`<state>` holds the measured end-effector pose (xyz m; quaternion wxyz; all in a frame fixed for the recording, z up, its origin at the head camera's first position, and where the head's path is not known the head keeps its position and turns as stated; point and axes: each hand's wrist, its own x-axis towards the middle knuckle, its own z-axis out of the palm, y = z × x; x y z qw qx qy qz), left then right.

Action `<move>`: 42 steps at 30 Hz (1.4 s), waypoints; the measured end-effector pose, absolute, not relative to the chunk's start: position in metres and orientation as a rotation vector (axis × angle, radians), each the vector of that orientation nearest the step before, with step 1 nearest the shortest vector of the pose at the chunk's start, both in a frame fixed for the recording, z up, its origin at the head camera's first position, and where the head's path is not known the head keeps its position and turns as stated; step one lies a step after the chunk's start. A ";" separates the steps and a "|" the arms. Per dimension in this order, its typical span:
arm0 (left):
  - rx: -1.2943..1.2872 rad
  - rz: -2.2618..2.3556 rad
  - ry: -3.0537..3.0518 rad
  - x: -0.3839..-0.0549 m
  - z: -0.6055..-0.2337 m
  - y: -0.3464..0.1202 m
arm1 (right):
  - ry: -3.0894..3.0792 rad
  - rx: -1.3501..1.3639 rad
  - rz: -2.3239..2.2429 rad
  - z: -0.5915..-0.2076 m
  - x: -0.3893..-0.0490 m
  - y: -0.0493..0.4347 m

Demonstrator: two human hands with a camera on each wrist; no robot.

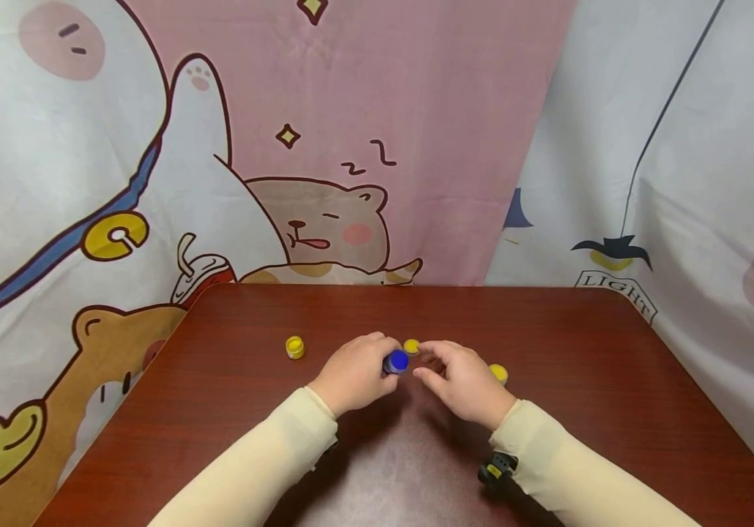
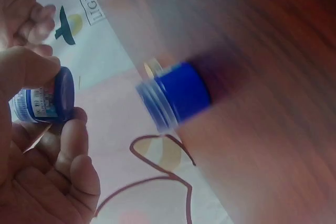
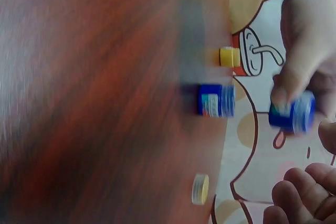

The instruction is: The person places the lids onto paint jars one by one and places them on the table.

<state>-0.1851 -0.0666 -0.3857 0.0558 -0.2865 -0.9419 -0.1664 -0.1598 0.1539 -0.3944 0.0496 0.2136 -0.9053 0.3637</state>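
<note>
In the head view my left hand [image 1: 357,372] grips a small blue paint jar [image 1: 397,361], its round blue top facing up. The left wrist view shows the thumb and fingers around this labelled jar [image 2: 42,98], held off the table. My right hand [image 1: 465,380] hovers just right of the jar, fingers loosely bent, with nothing visible in them. In the right wrist view its fingertips [image 3: 286,195] are apart from the held jar [image 3: 291,113]. A second blue jar [image 3: 211,101] stands on the table, its clear neck upward; my left hand seems to hide it in the head view.
An open yellow jar [image 1: 294,348] stands on the left of the brown table [image 1: 252,315]. A small yellow disc, perhaps a lid [image 1: 411,346], lies beyond the hands. Another yellow item [image 1: 498,372] is partly behind my right hand. A printed cloth [image 1: 456,146] hangs behind.
</note>
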 end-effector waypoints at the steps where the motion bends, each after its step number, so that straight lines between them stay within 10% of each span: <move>1: -0.851 -0.502 -2.871 -0.186 -0.385 -0.070 | -2.759 0.640 1.089 -0.393 -0.160 0.156; 42: -0.630 -0.391 -3.193 -0.209 -0.412 -0.125 | -3.044 0.252 0.349 -0.398 -0.218 0.272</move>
